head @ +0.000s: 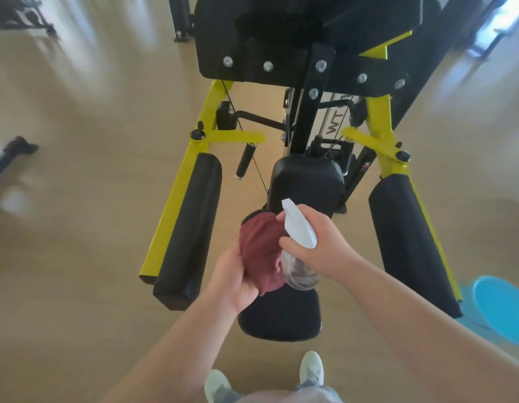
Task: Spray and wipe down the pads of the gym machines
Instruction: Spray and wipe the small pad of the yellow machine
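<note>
Clutching maroon cloth [259, 251], left hand [233, 282]; right hand [322, 242] grip round spray bottle [300, 231], over seat pad [281, 318]; floor [92, 170] alongside.

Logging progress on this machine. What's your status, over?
Left hand grips maroon cloth; right hand grips spray bottle. Both over seat pad; cloth contact with the pad unclear. Nothing else on the pad.

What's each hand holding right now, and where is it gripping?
The left hand grips the maroon cloth by its lower bunched end. The right hand holds the spray bottle around its neck, just under the white trigger head.
</note>
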`<state>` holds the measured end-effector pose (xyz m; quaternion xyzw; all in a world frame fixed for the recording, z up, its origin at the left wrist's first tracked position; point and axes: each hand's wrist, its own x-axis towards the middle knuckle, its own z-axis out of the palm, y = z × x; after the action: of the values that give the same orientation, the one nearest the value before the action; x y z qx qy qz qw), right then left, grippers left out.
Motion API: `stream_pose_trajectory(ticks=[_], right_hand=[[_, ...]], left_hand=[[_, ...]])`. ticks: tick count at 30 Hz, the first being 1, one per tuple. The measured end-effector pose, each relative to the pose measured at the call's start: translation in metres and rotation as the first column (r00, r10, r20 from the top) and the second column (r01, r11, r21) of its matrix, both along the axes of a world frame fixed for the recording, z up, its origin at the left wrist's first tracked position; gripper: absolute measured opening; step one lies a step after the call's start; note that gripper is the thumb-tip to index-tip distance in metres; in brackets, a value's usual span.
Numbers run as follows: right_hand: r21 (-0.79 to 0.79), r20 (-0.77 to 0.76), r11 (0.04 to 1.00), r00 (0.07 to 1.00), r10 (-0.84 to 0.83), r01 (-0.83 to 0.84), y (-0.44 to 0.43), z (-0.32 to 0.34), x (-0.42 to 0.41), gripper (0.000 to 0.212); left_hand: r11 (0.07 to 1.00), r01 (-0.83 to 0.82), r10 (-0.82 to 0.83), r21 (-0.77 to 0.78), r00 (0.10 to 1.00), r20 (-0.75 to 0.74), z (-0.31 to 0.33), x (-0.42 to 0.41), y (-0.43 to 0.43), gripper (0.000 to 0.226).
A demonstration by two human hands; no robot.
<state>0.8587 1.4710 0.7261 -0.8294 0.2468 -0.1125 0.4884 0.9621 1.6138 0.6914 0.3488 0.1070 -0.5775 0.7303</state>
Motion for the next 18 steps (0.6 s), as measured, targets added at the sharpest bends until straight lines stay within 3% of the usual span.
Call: stream_pose_trajectory(ticks=[2,4,6,8,10,12,14,15,17,18], right_hand=[[0.012,0.019,1.0,1.0,-0.002,0.002,-0.008,0.001,0.001,0.031],[-0.016,0.025,1.0,1.0,-0.006,0.006,-0.015,-0.001,0.003,0.031],[-0.052,0.017,0.999,1.0,0.001,0.0,-0.018,-0.002,0.005,0.031],[-0.079,0.023,0.997,1.0,-0.001,0.003,-0.02,-0.002,0.007,0.032],[-0.08,0.034,0.997,0.999,-0.011,0.014,-0.025,0.0,0.011,0.032],[-0.077,0.039,0.997,0.999,0.006,-0.003,-0.028,0.0,0.014,0.031],[-0.106,0.013,0.994,0.999,0.036,-0.034,-0.028,-0.001,0.017,0.03],[-0.113,0.0,0.993,0.999,0.044,-0.044,-0.028,-0.002,0.018,0.029],[-0.065,-0.011,0.997,0.999,0.05,-0.05,-0.028,-0.006,0.018,0.03],[-0.023,-0.006,0.999,0.999,0.045,-0.045,-0.028,-0.008,0.017,0.031]], left_hand=[[0.997,0.05,-0.054,-0.054,0.995,-0.088,0.002,-0.004,-0.002,0.067],[0.991,0.121,-0.115,0.066,0.99,-0.081,0.002,-0.006,-0.003,0.042],[0.972,0.173,-0.156,0.156,0.981,-0.114,-0.002,-0.006,-0.001,0.037],[0.955,0.2,-0.193,0.218,0.98,-0.053,-0.001,-0.003,0.0,0.029],[0.922,0.257,-0.293,0.291,0.952,0.09,0.007,0.0,0.001,0.024],[0.904,0.252,-0.372,0.347,0.863,0.341,0.01,0.004,-0.001,0.02],[0.907,0.159,-0.405,0.391,0.585,0.703,0.004,0.011,-0.004,0.013],[0.926,0.109,-0.37,0.361,0.454,0.811,0.003,0.014,-0.007,0.015],[0.966,0.03,-0.248,0.257,0.399,0.883,0.005,0.018,-0.016,0.018],[0.976,0.01,-0.194,0.218,0.497,0.846,0.005,0.02,-0.018,0.028]])
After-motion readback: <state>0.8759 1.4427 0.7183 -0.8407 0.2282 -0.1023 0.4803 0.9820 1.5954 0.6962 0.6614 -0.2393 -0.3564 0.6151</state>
